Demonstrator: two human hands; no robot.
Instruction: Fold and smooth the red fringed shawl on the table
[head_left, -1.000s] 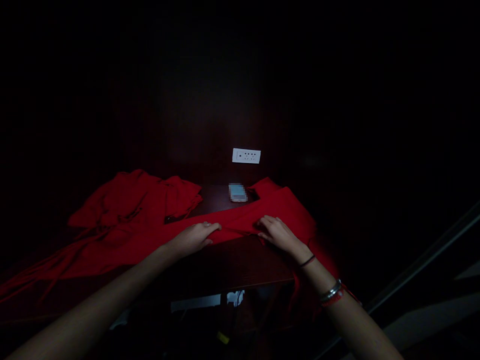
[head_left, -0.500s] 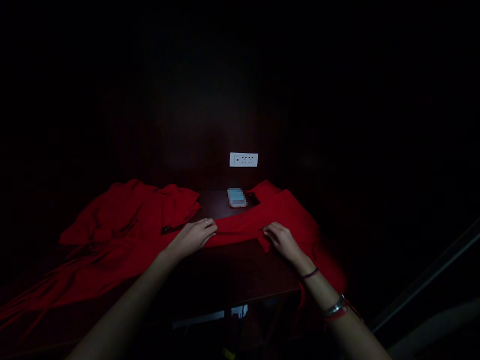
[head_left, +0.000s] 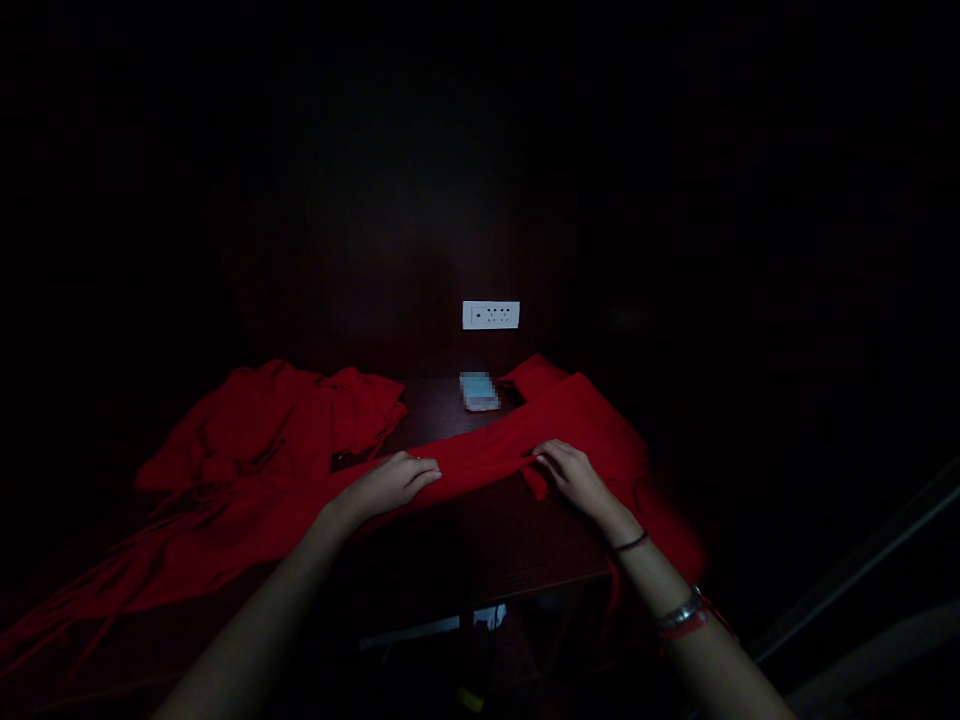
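A long red cloth with fringed strands at its left end, like a scarf (head_left: 480, 450), stretches across the dark table. My left hand (head_left: 394, 482) is closed on its near edge, left of the middle. Farther right, my right hand (head_left: 570, 472) pinches the same edge between thumb and fingers. Between my hands the strip runs fairly straight, rising slightly to the right. Its right part spreads wide and drops over the table's side into shadow. Behind my left hand lies a crumpled heap of red cloth (head_left: 277, 420); whether it joins the scarf I cannot tell.
A phone-like device (head_left: 478, 391), its face blurred out, lies at the back of the table (head_left: 480, 540). A white socket panel (head_left: 490, 315) is fixed to the dark wall behind. Pale and yellow items under the table are hard to make out. Most surroundings are very dark.
My right hand has shifted slightly right along the edge and now pinches it. The left hand keeps nearly the same place, and the strip between them looks smoother. The view has tilted slightly.
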